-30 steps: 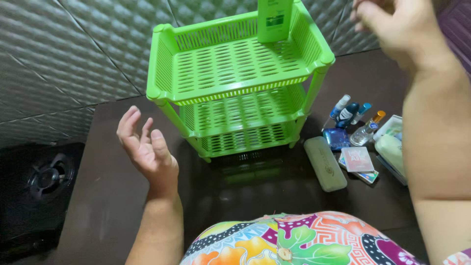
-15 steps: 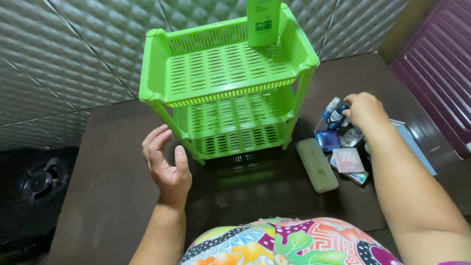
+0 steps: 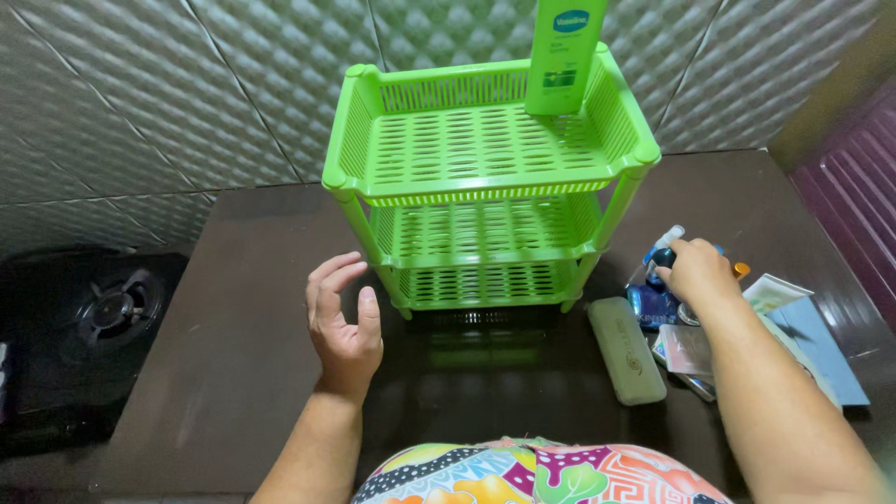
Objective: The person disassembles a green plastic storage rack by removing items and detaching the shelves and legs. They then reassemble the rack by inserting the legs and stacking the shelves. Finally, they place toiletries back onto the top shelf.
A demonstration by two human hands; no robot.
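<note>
My left hand (image 3: 343, 322) hovers open, palm turned inward, over the dark brown table (image 3: 233, 373), just left of the foot of a bright green three-tier plastic rack (image 3: 485, 191). It holds nothing. A tall green lotion bottle (image 3: 563, 56) stands upright at the back right of the rack's top tier. My right hand (image 3: 695, 271) reaches into a cluster of small bottles (image 3: 651, 301) right of the rack. Its fingers curl around the dark cap of one small bottle (image 3: 659, 256) that stands beside a white spray top (image 3: 672, 233).
A pale grey-green oblong case (image 3: 627, 350) lies right of the rack's front corner. Flat sachets (image 3: 686, 350) and a blue flat pack (image 3: 821, 341) lie under my right forearm. A gas burner (image 3: 117, 303) sits left of the table. A quilted wall (image 3: 140, 112) stands behind.
My right hand has come down from beside the rack's top tier to the bottle cluster and closed on a cap. My left hand has lowered slightly and turned inward.
</note>
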